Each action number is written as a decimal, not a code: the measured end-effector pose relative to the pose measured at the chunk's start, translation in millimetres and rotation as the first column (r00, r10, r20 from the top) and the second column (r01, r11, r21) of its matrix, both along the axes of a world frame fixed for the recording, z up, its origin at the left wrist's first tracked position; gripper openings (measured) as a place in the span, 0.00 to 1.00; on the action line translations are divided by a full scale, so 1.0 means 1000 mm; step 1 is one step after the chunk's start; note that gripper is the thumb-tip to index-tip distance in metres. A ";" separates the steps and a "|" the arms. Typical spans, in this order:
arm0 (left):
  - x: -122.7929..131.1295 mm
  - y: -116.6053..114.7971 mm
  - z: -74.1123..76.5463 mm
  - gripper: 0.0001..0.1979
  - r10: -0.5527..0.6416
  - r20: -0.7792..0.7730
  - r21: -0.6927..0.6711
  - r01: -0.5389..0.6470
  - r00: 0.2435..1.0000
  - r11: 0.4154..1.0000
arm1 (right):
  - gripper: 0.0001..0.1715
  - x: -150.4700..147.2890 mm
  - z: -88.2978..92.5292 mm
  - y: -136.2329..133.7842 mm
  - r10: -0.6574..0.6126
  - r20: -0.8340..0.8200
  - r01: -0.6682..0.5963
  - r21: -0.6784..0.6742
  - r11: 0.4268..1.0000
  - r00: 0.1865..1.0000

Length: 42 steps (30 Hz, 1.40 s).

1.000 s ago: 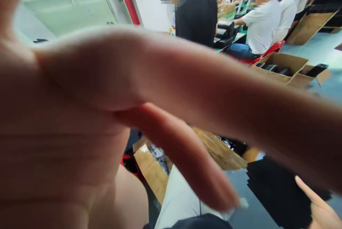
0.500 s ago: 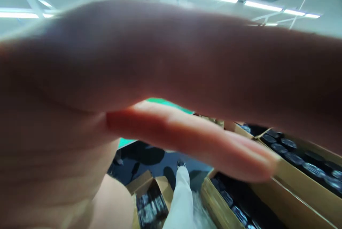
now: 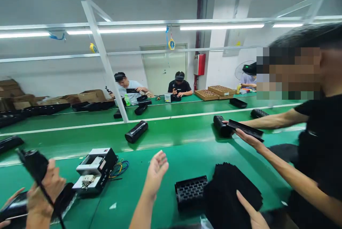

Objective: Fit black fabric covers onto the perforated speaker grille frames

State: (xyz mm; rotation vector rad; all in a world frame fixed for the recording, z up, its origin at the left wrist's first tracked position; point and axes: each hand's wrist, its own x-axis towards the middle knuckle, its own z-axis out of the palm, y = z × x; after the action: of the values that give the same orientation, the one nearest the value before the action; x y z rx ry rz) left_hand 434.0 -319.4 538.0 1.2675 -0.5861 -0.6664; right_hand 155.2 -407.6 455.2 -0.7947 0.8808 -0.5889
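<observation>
My left hand is raised above the green bench, palm turned inward, fingers loosely apart and holding nothing. My right hand shows only partly at the bottom edge, its fingers stretched out against a stack of black sheets. A black perforated tray lies just left of that stack, between my two hands. A black and white device with coloured wires sits to the left of my left hand.
A co-worker at the right holds a black cylinder and a flat black strip. Another person's hands at the lower left grip a black part. A black cylinder lies on the belt. More people sit at the far side.
A hand and forearm that filled the lens have dropped away. The view swung from floor boxes and ceiling lights to the green bench, with both my hands now low in front.
</observation>
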 end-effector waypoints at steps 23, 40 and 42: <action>0.041 -0.083 -0.112 0.29 0.119 -0.475 0.131 -0.063 0.872 0.989 | 0.23 0.207 -0.037 -0.111 -0.174 0.209 0.118 0.258 0.959 0.962; 0.059 -0.076 -0.206 0.11 0.276 0.123 0.750 -0.271 0.953 0.603 | 0.13 0.213 -0.112 -0.157 -0.070 -0.911 -0.775 -0.385 0.501 0.407; 0.060 -0.075 -0.198 0.10 0.262 0.191 0.716 -0.317 0.946 0.622 | 0.12 0.218 -0.114 -0.149 -0.093 -0.921 -0.829 -0.382 0.408 0.378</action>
State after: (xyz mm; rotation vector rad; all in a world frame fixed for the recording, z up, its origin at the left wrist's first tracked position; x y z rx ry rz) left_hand 494.2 -394.5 340.0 2.1165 -0.1206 -0.6002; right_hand 372.9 -557.0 341.2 -2.3782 1.1929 0.0352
